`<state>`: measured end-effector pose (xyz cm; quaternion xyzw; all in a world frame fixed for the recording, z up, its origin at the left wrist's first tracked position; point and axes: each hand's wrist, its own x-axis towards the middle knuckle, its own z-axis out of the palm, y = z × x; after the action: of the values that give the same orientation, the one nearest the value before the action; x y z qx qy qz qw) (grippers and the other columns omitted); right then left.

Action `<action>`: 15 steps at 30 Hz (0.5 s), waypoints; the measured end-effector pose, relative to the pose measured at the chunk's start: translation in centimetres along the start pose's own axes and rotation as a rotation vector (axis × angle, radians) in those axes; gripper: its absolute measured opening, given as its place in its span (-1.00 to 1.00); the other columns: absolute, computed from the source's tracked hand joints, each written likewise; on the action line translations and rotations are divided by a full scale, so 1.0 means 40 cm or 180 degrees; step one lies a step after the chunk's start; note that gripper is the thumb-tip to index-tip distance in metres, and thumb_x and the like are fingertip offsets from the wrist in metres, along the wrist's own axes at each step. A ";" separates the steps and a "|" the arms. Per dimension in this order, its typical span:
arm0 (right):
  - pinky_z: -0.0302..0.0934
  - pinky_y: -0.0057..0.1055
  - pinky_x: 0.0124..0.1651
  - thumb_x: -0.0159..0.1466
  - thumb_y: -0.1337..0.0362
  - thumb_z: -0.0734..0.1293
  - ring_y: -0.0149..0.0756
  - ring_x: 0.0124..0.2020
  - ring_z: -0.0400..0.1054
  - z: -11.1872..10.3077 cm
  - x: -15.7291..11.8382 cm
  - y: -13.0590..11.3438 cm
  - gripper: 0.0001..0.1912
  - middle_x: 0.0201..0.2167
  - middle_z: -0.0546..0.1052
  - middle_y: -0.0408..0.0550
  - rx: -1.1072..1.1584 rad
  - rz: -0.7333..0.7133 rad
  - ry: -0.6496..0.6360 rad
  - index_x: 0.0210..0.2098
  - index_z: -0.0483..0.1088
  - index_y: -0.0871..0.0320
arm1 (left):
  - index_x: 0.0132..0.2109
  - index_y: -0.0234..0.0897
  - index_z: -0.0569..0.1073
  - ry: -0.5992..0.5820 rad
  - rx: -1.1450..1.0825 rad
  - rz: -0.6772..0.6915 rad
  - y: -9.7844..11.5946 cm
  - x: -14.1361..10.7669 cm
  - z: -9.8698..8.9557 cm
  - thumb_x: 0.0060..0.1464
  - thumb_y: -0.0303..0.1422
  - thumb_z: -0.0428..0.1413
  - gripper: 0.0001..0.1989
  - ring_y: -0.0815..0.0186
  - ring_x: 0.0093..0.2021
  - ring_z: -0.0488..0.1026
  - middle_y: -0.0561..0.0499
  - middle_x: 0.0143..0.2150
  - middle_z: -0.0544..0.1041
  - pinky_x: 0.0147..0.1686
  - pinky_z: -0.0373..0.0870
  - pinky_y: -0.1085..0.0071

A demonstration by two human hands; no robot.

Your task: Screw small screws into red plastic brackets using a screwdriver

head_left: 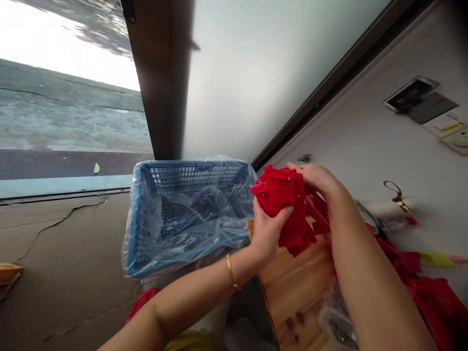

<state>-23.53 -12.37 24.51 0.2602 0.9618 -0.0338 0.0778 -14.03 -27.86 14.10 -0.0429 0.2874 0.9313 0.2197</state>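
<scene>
A thick stack of red fabric pieces (283, 195) is held above the left edge of a wooden table (292, 292), just right of a blue basket. My left hand (268, 229) grips the stack from below and the left, its thumb across the front. My right hand (310, 178) is at the upper right of the stack, fingers bent and mostly hidden behind the fabric. The blue plastic basket (133, 239) is lined with a clear plastic bag, and no red pieces show inside it.
More red fabric (435, 297) lies at the right by the wall. A clear plastic bag (338, 317) with small metal parts rests on the table. A roll with a gold ring (402, 204) is farther back. A frosted panel (256, 73) rises behind the basket.
</scene>
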 end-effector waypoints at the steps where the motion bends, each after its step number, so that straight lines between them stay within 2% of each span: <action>1: 0.29 -0.18 -0.02 0.41 -0.13 0.14 0.09 -0.05 0.53 0.003 0.039 -0.051 -0.36 -0.33 0.66 0.23 0.0031 -0.0079 0.0004 -0.25 0.64 0.26 | 0.24 -0.15 0.22 0.0036 0.0019 0.0181 0.037 0.041 -0.020 -0.01 -0.35 0.38 -0.27 0.06 0.13 0.49 -0.17 0.20 0.46 0.09 0.48 0.16; 2: 0.28 -0.19 0.01 0.41 -0.14 0.13 0.09 0.01 0.51 0.018 0.078 -0.103 -0.34 -0.26 0.67 0.24 0.0068 -0.0146 -0.0009 -0.19 0.63 0.27 | 0.22 -0.16 0.24 0.0077 0.0068 0.0336 0.070 0.084 -0.048 -0.02 -0.35 0.38 -0.29 0.06 0.10 0.51 -0.17 0.17 0.49 0.06 0.51 0.16; 4: 0.26 -0.19 0.07 0.43 -0.14 0.10 0.11 0.11 0.45 0.083 0.154 -0.201 -0.33 -0.11 0.65 0.24 0.0156 -0.0238 -0.0106 -0.08 0.60 0.29 | 0.19 -0.16 0.26 0.0222 0.0231 0.0481 0.118 0.166 -0.128 -0.01 -0.34 0.37 -0.33 0.08 0.04 0.55 -0.15 0.13 0.52 -0.01 0.55 0.17; 7: 0.27 -0.19 0.11 0.45 -0.14 0.07 0.02 0.14 0.43 0.253 0.257 -0.318 -0.33 0.00 0.60 0.23 0.0321 -0.0289 -0.0488 -0.04 0.57 0.27 | 0.18 -0.14 0.28 0.0589 0.0485 0.0431 0.139 0.269 -0.284 -0.03 -0.34 0.38 -0.33 0.13 -0.03 0.58 -0.12 0.10 0.54 -0.08 0.58 0.22; 11: 0.31 -0.01 0.14 0.42 -0.03 0.27 -0.11 0.07 0.45 0.509 0.347 -0.406 -0.55 0.08 0.53 0.08 0.0447 -0.0246 -0.1105 0.06 0.45 0.20 | 0.18 -0.12 0.31 0.1167 0.0760 0.0159 0.096 0.344 -0.496 -0.03 -0.33 0.38 -0.34 0.20 -0.09 0.60 -0.09 0.10 0.55 -0.14 0.60 0.30; 15: 0.38 -0.05 0.08 0.41 0.09 0.33 -0.13 0.03 0.46 0.701 0.370 -0.432 -0.64 0.07 0.51 0.05 0.0524 -0.0247 -0.1504 0.07 0.43 0.19 | 0.18 -0.12 0.33 0.1646 0.0952 -0.0194 0.028 0.374 -0.683 -0.04 -0.30 0.40 -0.34 0.20 -0.12 0.61 -0.11 0.11 0.55 -0.16 0.60 0.33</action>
<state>-41.16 -22.89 -5.18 0.2134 0.9202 -0.1748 0.2776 -29.25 -38.07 -11.12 -0.2544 0.4664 0.8298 0.1710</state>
